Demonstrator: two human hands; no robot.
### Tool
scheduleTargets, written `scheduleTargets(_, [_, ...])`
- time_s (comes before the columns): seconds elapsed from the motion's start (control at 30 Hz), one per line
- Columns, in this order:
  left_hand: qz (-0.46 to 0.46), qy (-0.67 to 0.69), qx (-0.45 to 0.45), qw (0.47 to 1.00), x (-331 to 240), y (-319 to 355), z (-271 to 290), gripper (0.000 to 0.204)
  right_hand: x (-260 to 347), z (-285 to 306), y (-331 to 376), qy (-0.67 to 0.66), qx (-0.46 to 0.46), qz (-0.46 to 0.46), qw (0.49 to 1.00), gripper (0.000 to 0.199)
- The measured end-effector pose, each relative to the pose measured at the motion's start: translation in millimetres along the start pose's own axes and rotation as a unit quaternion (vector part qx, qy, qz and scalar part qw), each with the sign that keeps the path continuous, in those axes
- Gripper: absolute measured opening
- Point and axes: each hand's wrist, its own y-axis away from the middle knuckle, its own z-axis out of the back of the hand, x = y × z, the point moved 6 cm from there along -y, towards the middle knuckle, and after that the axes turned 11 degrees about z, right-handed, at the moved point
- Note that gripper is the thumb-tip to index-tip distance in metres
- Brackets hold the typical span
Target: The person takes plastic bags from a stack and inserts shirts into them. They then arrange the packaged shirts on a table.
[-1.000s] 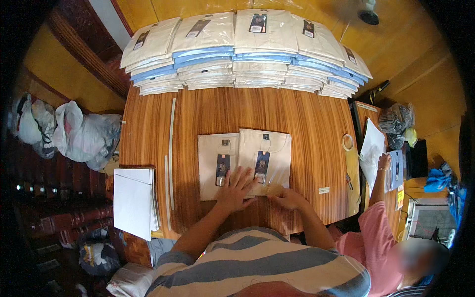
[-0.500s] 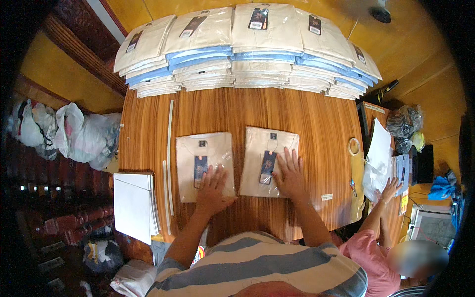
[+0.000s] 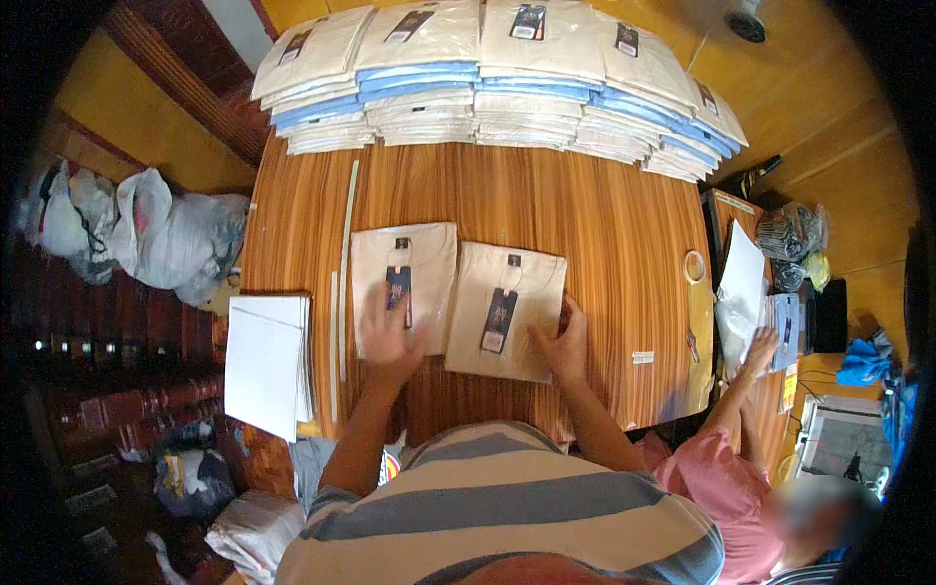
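Observation:
Two folded beige shirts in clear plastic, each with a dark hang tag, lie side by side on the wooden table. Over the lower part of the left shirt (image 3: 429,258) is my left hand (image 3: 392,336), its fingers apart and a little blurred. My right hand (image 3: 565,346) grips the lower right edge of the right shirt (image 3: 531,302), thumb on top and fingers at the side. That shirt is slightly tilted, its left edge against the other one.
Stacks of bagged beige and blue shirts (image 3: 536,73) line the table's far edge. White sheets (image 3: 265,361) lie at the left corner. A tape roll (image 3: 694,266) and scissors (image 3: 692,343) are at the right. A co-worker (image 3: 717,478) handles a plastic bag at the right.
The right shirt has slid left, up to the left one, and turned a little. My right hand went from lying flat on it to its edge; my left hand has shifted slightly left.

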Motion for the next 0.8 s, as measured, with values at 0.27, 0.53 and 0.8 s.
scheduleTargets(0.27, [0.314,0.216,-0.029,0.924,117.9,24.3,23.7,0.06,93.5,11.4,-38.7,-0.079,0.102,-0.054,0.99,0.036])
scheduleTargets(0.53, [0.446,0.363,0.022,0.818,87.4,27.0,64.4,0.072,224.6,-11.5,-105.9,-0.263,0.024,0.001,0.965,0.034])
scheduleTargets(0.8, [0.47,0.423,0.149,0.76,138.9,41.8,-1.0,0.068,114.1,-138.0,-61.9,0.163,0.315,-0.048,0.934,0.071])
